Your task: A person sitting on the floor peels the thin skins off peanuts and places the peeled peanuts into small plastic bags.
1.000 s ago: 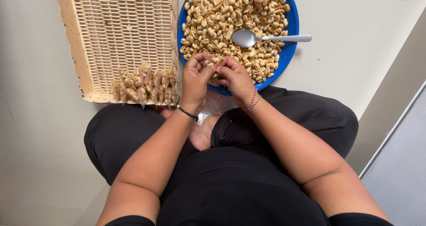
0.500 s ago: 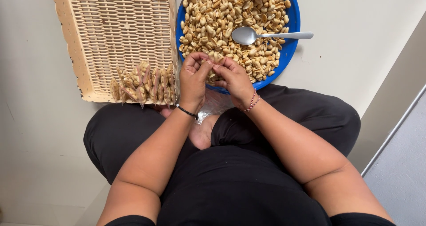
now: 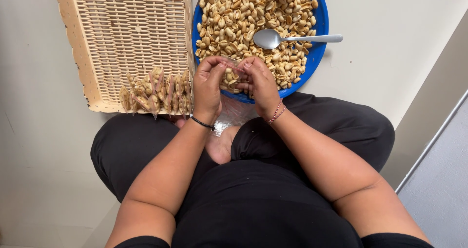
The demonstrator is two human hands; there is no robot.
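My left hand (image 3: 207, 87) and my right hand (image 3: 261, 85) meet over the near rim of a blue plate (image 3: 318, 53) heaped with peanuts (image 3: 243, 11). Between the fingers of both hands I hold a small clear plastic packet (image 3: 229, 76) with peanuts inside; its top edge is pinched between them. A metal spoon (image 3: 273, 38) lies on the peanuts, handle pointing right. A woven tray (image 3: 122, 33) sits to the left, with several filled peanut packets (image 3: 156, 92) lined along its near edge.
I sit cross-legged on a pale floor (image 3: 44, 155) in black clothes, one bare foot (image 3: 219, 148) showing between my legs. More clear plastic (image 3: 234, 114) lies under my wrists. A wall edge (image 3: 434, 145) runs down the right side.
Both hands have stayed at the plate's near rim, fingers shifting slightly on the packet. The view has tilted a little, nothing else moved.
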